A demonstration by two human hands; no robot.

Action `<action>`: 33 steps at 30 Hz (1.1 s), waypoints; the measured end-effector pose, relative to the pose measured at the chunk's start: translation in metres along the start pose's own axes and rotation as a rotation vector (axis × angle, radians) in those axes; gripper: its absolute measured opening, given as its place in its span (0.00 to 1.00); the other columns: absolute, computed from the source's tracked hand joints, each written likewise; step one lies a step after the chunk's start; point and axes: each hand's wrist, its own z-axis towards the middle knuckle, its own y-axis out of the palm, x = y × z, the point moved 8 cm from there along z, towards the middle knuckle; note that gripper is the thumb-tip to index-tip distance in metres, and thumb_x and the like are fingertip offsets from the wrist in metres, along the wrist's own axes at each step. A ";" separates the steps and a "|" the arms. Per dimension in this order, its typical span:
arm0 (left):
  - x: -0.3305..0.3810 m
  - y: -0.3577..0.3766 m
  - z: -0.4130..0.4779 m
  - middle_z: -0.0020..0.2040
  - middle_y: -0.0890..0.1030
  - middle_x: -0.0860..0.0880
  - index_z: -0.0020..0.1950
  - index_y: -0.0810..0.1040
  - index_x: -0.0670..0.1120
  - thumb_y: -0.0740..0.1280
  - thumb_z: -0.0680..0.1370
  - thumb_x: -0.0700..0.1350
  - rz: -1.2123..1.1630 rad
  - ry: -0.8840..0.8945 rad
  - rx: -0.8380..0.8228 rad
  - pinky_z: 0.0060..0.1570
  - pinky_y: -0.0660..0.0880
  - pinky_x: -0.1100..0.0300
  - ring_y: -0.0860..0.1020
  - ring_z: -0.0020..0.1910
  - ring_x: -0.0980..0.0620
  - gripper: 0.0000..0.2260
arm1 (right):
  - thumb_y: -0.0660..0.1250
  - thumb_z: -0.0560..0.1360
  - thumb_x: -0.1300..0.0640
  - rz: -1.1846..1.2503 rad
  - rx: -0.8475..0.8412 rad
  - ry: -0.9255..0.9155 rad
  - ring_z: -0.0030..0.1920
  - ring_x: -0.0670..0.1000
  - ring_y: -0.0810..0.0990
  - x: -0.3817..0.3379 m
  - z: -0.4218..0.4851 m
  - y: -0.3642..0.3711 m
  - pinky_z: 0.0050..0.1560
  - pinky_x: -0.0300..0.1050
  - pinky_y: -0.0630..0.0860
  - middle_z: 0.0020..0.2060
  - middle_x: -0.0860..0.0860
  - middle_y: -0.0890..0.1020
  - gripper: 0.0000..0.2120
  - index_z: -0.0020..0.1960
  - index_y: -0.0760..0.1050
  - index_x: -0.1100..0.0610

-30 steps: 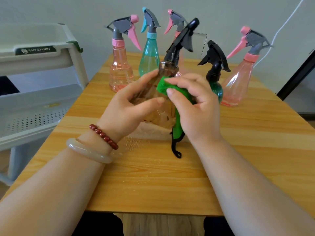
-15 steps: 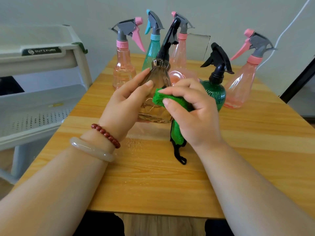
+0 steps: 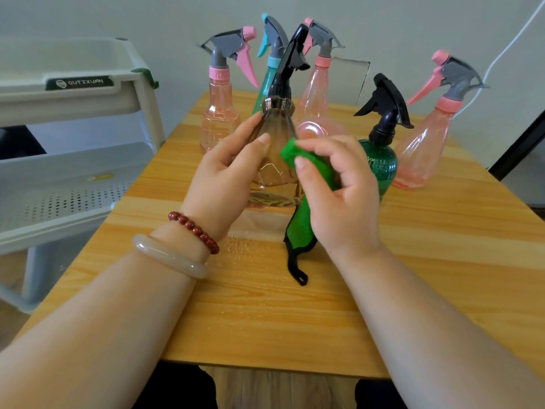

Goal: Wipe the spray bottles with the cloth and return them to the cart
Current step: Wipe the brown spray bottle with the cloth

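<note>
My left hand grips a clear brown spray bottle with a black trigger head, held upright just above the wooden table. My right hand presses a green cloth with black edging against the bottle's right side; the cloth's tail hangs down to the table. Behind stand a dark green bottle with a black head, a teal bottle, and three pink bottles: at the left, the middle and the right.
A pale grey tiered cart stands left of the table, with a perforated shelf at table height. Water droplets lie on the table under the bottle. A white cable runs up the wall at the right. A dark frame stands at the far right.
The brown bottle went from tilted to upright in my left hand. My right hand with the cloth moved along its right side.
</note>
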 end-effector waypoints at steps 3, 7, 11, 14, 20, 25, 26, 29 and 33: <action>0.000 0.000 -0.002 0.64 0.79 0.58 0.66 0.75 0.64 0.65 0.75 0.57 -0.014 -0.014 -0.006 0.64 0.73 0.43 0.76 0.65 0.53 0.19 | 0.68 0.73 0.63 -0.016 -0.125 -0.214 0.45 0.51 0.75 -0.019 -0.007 0.009 0.49 0.42 0.72 0.43 0.54 0.75 0.08 0.50 0.83 0.62; -0.001 -0.003 -0.002 0.61 0.79 0.62 0.66 0.76 0.62 0.66 0.77 0.56 -0.058 -0.051 0.020 0.61 0.76 0.42 0.78 0.63 0.51 0.17 | 0.69 0.74 0.64 -0.079 -0.057 -0.252 0.45 0.50 0.75 -0.021 -0.003 0.006 0.50 0.41 0.72 0.43 0.55 0.76 0.07 0.51 0.82 0.64; -0.002 -0.002 -0.002 0.61 0.79 0.62 0.68 0.75 0.62 0.65 0.77 0.56 -0.115 -0.062 0.026 0.57 0.79 0.42 0.79 0.62 0.50 0.18 | 0.69 0.74 0.65 -0.100 -0.039 -0.261 0.47 0.50 0.75 -0.023 -0.005 0.006 0.52 0.40 0.71 0.44 0.55 0.75 0.07 0.52 0.81 0.65; -0.003 -0.003 -0.002 0.66 0.77 0.57 0.67 0.75 0.63 0.65 0.76 0.57 -0.170 -0.084 0.032 0.58 0.78 0.42 0.77 0.65 0.51 0.18 | 0.70 0.74 0.64 -0.116 -0.127 -0.334 0.45 0.51 0.74 -0.028 -0.009 0.015 0.49 0.44 0.71 0.43 0.55 0.75 0.07 0.51 0.82 0.64; -0.001 0.002 -0.002 0.61 0.82 0.49 0.72 0.71 0.58 0.59 0.82 0.52 -0.296 -0.114 -0.006 0.55 0.78 0.37 0.81 0.59 0.44 0.17 | 0.62 0.80 0.57 0.127 0.015 0.198 0.58 0.45 0.77 0.015 0.000 0.003 0.62 0.42 0.73 0.54 0.47 0.79 0.09 0.59 0.76 0.54; 0.002 0.013 -0.005 0.63 0.80 0.47 0.74 0.67 0.58 0.53 0.85 0.51 -0.326 -0.086 -0.106 0.53 0.79 0.39 0.80 0.62 0.44 0.18 | 0.57 0.82 0.53 0.367 -0.081 0.334 0.65 0.39 0.73 0.017 -0.003 0.016 0.68 0.40 0.68 0.60 0.42 0.77 0.12 0.61 0.73 0.42; 0.001 0.012 -0.004 0.65 0.79 0.50 0.74 0.66 0.60 0.52 0.85 0.52 -0.288 -0.074 -0.110 0.53 0.79 0.40 0.79 0.63 0.48 0.18 | 0.57 0.82 0.52 0.358 -0.074 0.316 0.65 0.42 0.74 0.015 -0.002 0.015 0.69 0.43 0.68 0.61 0.44 0.78 0.12 0.61 0.73 0.42; 0.003 0.009 -0.001 0.67 0.76 0.59 0.69 0.68 0.69 0.53 0.83 0.58 -0.051 0.012 -0.073 0.60 0.76 0.43 0.74 0.67 0.58 0.16 | 0.57 0.82 0.54 0.260 -0.025 0.286 0.64 0.40 0.75 0.015 -0.001 0.006 0.67 0.39 0.69 0.60 0.42 0.78 0.11 0.61 0.73 0.42; -0.004 0.014 -0.001 0.65 0.79 0.53 0.68 0.68 0.72 0.57 0.78 0.62 0.008 -0.004 -0.090 0.58 0.77 0.41 0.78 0.63 0.49 0.18 | 0.58 0.82 0.52 0.230 0.022 0.368 0.64 0.41 0.75 0.027 -0.001 0.001 0.68 0.44 0.70 0.60 0.42 0.80 0.11 0.61 0.75 0.43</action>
